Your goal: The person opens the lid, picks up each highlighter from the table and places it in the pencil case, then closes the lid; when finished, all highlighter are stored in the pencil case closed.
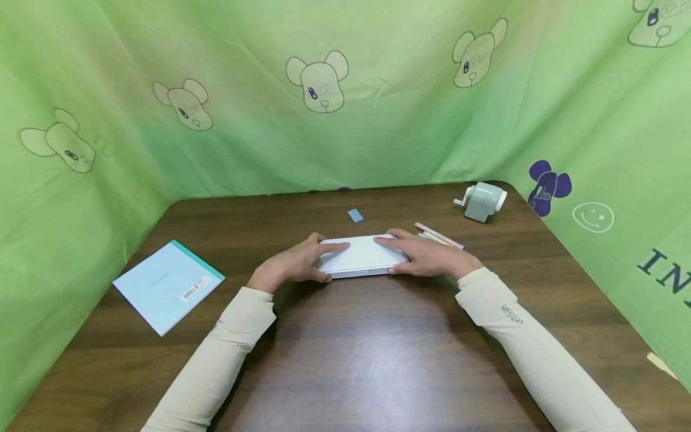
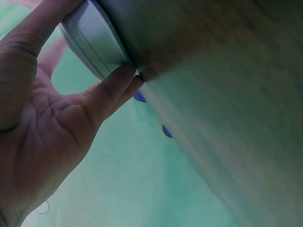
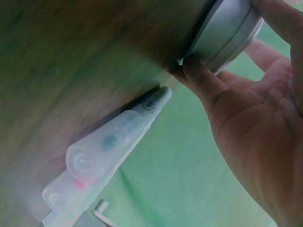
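A white pencil case [image 1: 361, 253], flat and oblong with a seam along its side, lies on the brown table in front of me. My left hand [image 1: 299, 261] grips its left end, and my right hand [image 1: 426, 255] holds the right end. Both sets of fingers bend around the ends, reaching the top and the near and far sides. In the left wrist view the rounded end of the case [image 2: 97, 40] sits between thumb and fingers. The right wrist view shows the other end [image 3: 225, 35] held likewise. The case looks closed; its inside is hidden.
Several pens [image 1: 439, 236] lie right beside my right hand. A small blue eraser [image 1: 355, 216] is behind the case. At the back right stands a grey-green crank pencil sharpener [image 1: 482, 202]. A light blue notebook [image 1: 167, 288] lies at left. Green curtains [image 1: 378, 138] border the table.
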